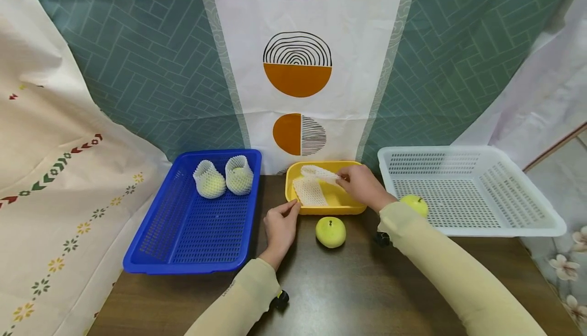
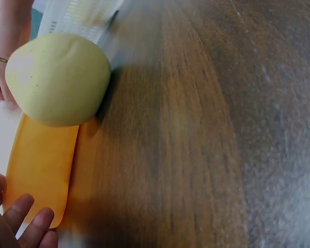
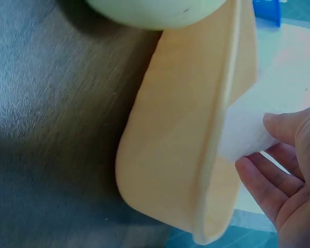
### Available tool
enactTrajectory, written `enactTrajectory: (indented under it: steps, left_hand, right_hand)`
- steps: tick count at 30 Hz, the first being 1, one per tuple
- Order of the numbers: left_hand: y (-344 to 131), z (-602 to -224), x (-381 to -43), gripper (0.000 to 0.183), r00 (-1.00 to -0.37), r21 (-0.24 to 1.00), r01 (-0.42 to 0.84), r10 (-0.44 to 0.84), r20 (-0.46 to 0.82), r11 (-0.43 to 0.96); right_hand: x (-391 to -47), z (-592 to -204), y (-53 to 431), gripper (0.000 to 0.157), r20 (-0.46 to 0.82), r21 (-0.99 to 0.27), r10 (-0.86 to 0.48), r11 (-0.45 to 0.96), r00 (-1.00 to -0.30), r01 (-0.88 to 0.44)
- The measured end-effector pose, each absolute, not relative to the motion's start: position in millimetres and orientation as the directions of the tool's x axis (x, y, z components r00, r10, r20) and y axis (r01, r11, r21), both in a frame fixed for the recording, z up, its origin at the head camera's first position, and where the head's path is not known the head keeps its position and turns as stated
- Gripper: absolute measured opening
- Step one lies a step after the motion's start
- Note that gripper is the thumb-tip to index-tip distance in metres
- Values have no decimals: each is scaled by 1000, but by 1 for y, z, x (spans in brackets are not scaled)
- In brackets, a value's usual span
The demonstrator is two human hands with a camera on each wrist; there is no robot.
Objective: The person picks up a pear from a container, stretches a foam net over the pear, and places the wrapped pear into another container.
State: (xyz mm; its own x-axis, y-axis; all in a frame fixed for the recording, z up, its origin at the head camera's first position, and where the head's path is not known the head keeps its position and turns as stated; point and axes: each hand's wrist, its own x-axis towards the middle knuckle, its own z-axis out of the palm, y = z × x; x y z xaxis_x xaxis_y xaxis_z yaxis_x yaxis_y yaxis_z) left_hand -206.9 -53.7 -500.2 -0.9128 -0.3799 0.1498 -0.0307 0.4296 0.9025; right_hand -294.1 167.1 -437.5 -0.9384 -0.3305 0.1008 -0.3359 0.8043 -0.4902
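hands at the yellow tray [image 1: 341,204]
your right hand [image 1: 363,185] pinches a foam net [image 1: 321,174] over it; your left hand [image 1: 281,226], grip loose and holding nothing, touches its rim near the pear [image 1: 330,232].

Patterned curtains [image 1: 137,60] behind wooden table [image 1: 348,285]

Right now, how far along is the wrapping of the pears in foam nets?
Done: two netted pears sit in the blue basket. In hand: the right hand pinches a foam net in the yellow tray, while the left hand touches the tray's near edge. Left: a bare pear on the table and another pear in the white basket.
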Motion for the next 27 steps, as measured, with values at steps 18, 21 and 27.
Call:
enactTrajectory:
  steps: [18, 21, 27]
  left_hand:
    - [-53, -494, -206, 27, -918, 904, -33, -371, 142, 426]
    - [-52, -485, -205, 26, -924, 908, -25, -356, 138, 418]
    - [-44, -448, -197, 17, -946, 938, 80, -271, 179, 338]
  right_hand:
    - [-243, -396, 160, 20, 246, -667, -240, 661, -939, -344]
    - [-235, -392, 155, 21, 290, -689, -234, 622, -928, -372]
    - [-223, -387, 148, 24, 377, -703, -207, 570, -903, -425]
